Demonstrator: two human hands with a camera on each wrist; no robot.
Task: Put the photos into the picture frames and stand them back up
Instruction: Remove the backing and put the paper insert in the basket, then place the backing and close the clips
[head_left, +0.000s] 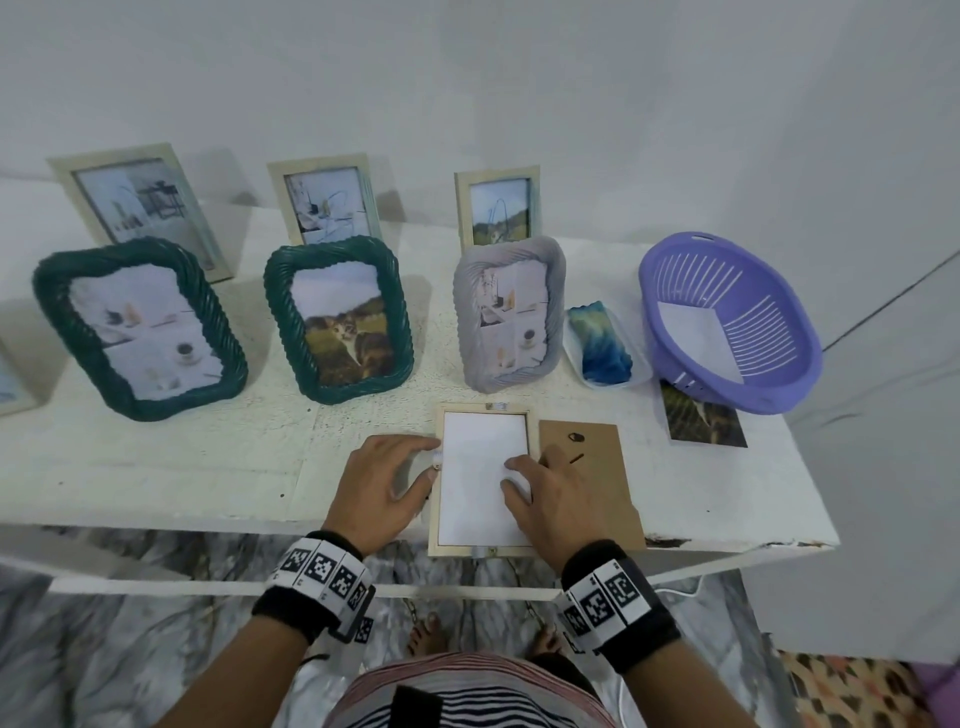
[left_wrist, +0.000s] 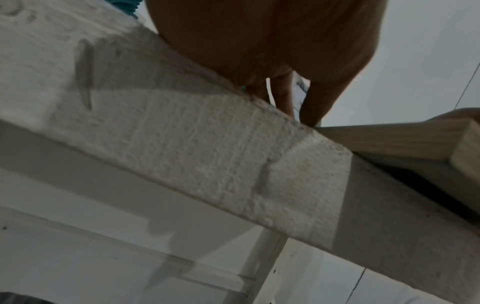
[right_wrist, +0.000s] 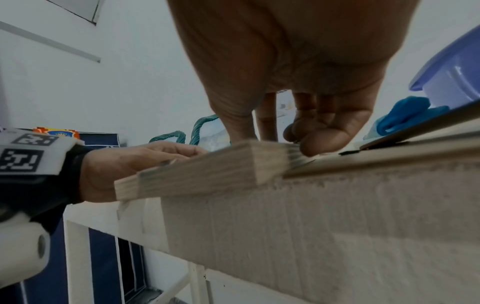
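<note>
We have the pale wooden picture frame (head_left: 484, 480) lying face down at the front edge of the white textured table (head_left: 208, 467), its near end overhanging the lip, with the white-backed photo (head_left: 480, 467) sitting in its recess. Our left hand (head_left: 382, 486) rests beside the frame's left rail, fingers relaxed and fairly straight, fingertips touching that rail. Our right hand (head_left: 553, 501) presses down on the photo's right edge, fingers bent but gripping nothing. The brown fibreboard backing panel (head_left: 589, 480) waits just right of the frame, partly under our right hand. The risk here, we judge: that overhang. Too much downward push near the front could tip the frame off the table. Press unevenly and the photo may sit skewed or crease, and the backing won't seat.
</note>
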